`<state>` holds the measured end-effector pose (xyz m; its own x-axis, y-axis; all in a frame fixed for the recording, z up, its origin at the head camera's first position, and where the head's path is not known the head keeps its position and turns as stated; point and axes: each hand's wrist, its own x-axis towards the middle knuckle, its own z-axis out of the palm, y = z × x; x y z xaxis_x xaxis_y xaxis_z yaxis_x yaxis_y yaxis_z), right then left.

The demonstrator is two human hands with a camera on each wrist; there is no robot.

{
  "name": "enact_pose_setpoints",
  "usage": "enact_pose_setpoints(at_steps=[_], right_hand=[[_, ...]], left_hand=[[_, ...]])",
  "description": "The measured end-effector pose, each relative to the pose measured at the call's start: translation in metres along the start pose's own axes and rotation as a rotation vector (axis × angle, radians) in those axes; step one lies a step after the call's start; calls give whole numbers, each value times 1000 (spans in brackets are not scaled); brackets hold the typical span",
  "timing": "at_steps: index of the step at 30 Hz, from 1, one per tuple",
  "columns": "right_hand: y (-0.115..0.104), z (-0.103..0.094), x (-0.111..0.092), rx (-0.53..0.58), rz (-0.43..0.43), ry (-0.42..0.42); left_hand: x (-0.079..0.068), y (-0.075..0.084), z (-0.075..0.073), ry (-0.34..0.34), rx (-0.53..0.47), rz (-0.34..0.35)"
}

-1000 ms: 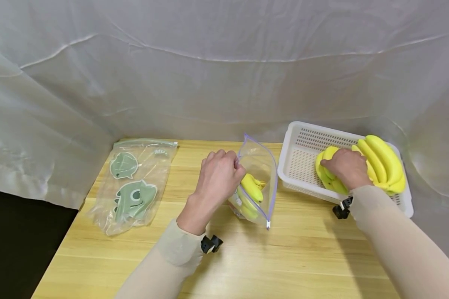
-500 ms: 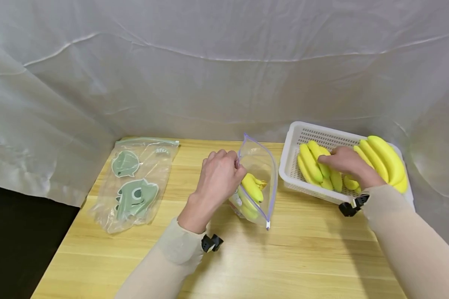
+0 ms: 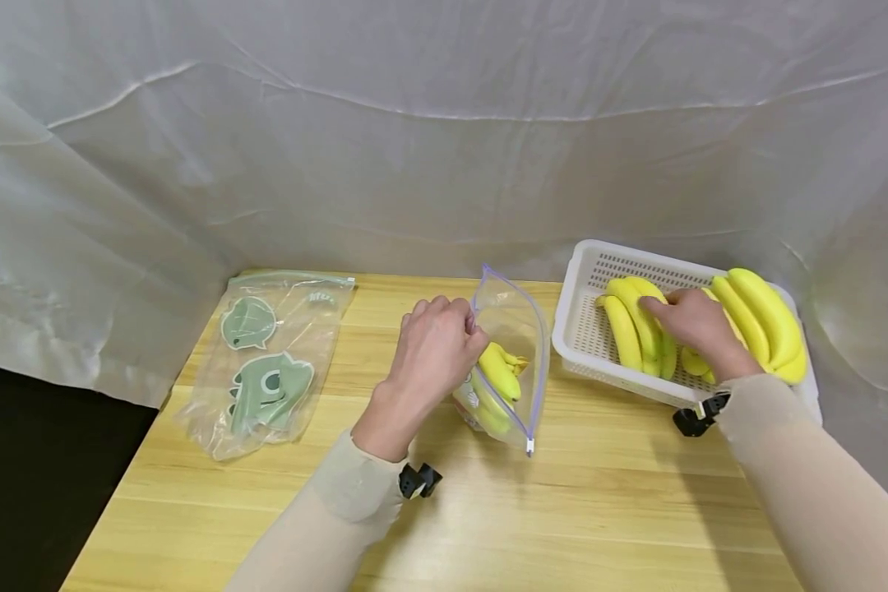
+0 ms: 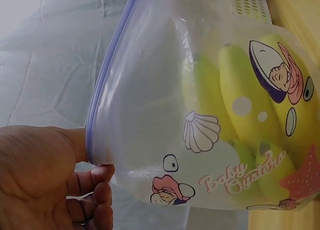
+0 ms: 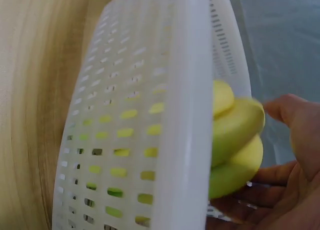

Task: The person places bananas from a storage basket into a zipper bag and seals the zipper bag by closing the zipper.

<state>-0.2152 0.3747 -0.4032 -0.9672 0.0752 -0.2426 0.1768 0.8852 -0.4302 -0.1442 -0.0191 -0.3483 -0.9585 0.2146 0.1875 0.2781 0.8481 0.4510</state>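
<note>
My left hand (image 3: 435, 345) pinches the purple-edged rim of a clear zip bag (image 3: 538, 329) and holds its mouth open. Inside the bag lie several bananas (image 3: 499, 374), which show through the printed side in the left wrist view. My right hand (image 3: 699, 325) is in the white basket (image 3: 577, 353) and grips a small bunch of bananas (image 3: 632, 325). In the right wrist view the thumb (image 5: 285, 107) is at one side of this bunch and the other fingers reach beneath it; the basket wall hides its lower part.
A larger bunch of bananas (image 3: 765, 321) lies at the basket's right end, with more yellow fruit beside my right hand. A flat clear bag with green dinosaur prints (image 3: 270, 395) lies on the left of the wooden table (image 3: 518, 518). Grey sheeting (image 3: 444, 181) hangs behind.
My right hand has drawn slightly right within the basket, and the small bunch has shifted and turned with it. The left hand and the bag it holds stay in place.
</note>
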Motion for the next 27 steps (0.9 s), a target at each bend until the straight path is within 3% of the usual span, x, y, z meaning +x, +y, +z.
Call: enact_pose_setpoints(at_steps=[9,21,27], right_hand=[[-12,5,1,-90,52,-5],[-18,7,6,-92,87,-24],[-27,7,4,-142,62,75]], left_hand=[[0,1,0,2,4,-2],[0,1,-1,8,1,2],[-2,-1,-1,6,3,-4]])
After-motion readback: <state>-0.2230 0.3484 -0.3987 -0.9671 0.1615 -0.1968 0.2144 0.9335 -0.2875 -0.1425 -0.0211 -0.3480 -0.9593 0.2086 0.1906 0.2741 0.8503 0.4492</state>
